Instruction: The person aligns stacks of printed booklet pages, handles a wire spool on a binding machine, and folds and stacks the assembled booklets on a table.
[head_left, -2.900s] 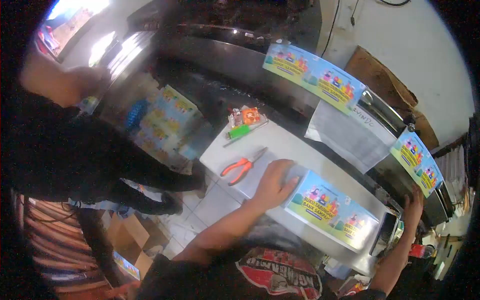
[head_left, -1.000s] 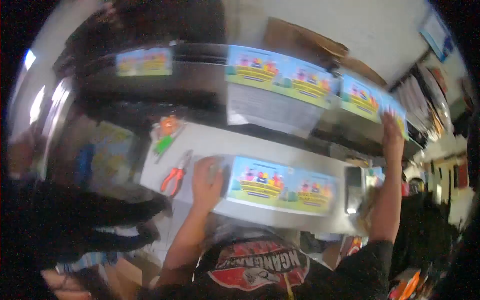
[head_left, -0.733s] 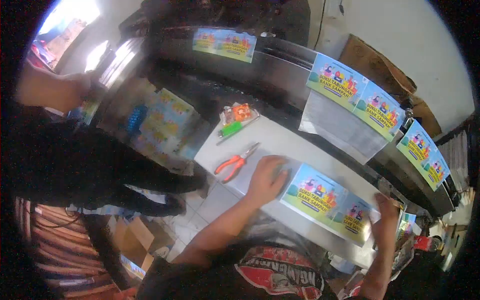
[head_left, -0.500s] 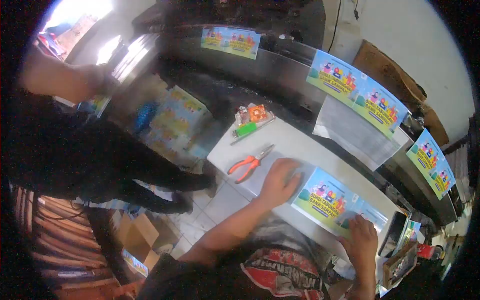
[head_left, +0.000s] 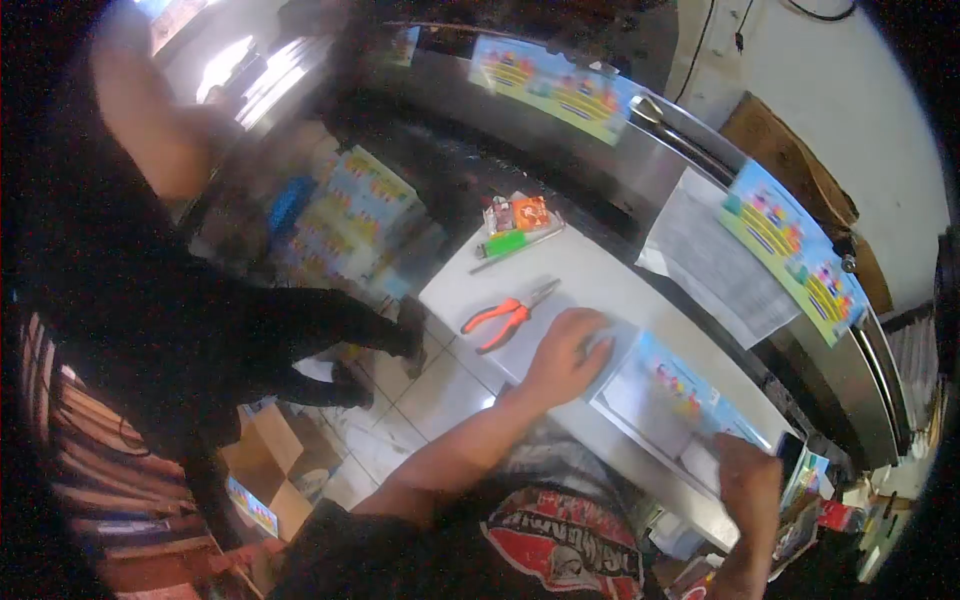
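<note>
A printed booklet cover [head_left: 690,385], blue with small coloured figures, lies across the white bench top [head_left: 640,285] in front of me. Its near part is blurred, and a white area shows there. My left hand [head_left: 568,355] rests at the cover's left end on a greyish sheet, thumb apart from the fingers. At the right end, my right hand [head_left: 748,475] is closed at the cover's near edge; motion blurs its fingertips. Orange-handled pliers [head_left: 510,314] lie left of my left hand. Beyond them are a green lighter [head_left: 502,244] and an orange packet [head_left: 530,212].
A long metal machine bar [head_left: 670,150] runs behind the bench, with printed covers [head_left: 560,85] and a white paper sheet [head_left: 715,260] on it. Another person [head_left: 150,270] stands at left. An open cardboard box [head_left: 265,450] sits on the floor. A dark phone [head_left: 790,452] lies at right.
My right hand has moved slightly right and down and closed at the cover's edge, where white now shows. My left hand stays in place. The view has shifted, and the other person's arm has moved.
</note>
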